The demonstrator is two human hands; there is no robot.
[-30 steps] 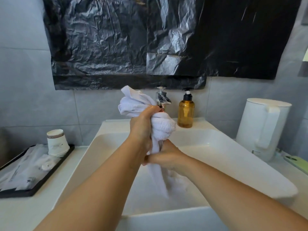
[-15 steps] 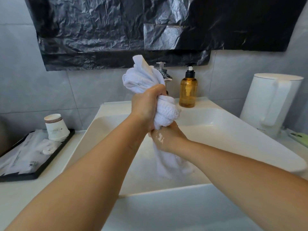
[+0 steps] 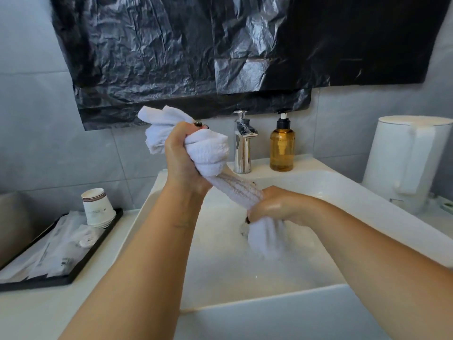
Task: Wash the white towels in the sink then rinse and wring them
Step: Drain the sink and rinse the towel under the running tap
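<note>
A white towel (image 3: 210, 153) is twisted into a tight rope above the white sink (image 3: 343, 190). My left hand (image 3: 182, 163) grips its bunched upper end, with a loose corner sticking up to the left. My right hand (image 3: 277, 207) is closed around the lower part, lower and to the right. The towel's free tail hangs below that hand over the basin. The stretch between the two hands is taut and slanted.
A chrome tap (image 3: 242, 143) and an amber soap bottle (image 3: 282, 146) stand at the sink's back edge. A white kettle (image 3: 407, 163) is at the right. On the left counter lies a black tray (image 3: 73, 273) with paper cups (image 3: 96, 207) and packets. Black plastic (image 3: 196, 52) covers the wall.
My hands have pulled apart: the right hand went down and right, and the towel between them is now stretched into a twisted rope. The view shifted slightly.
</note>
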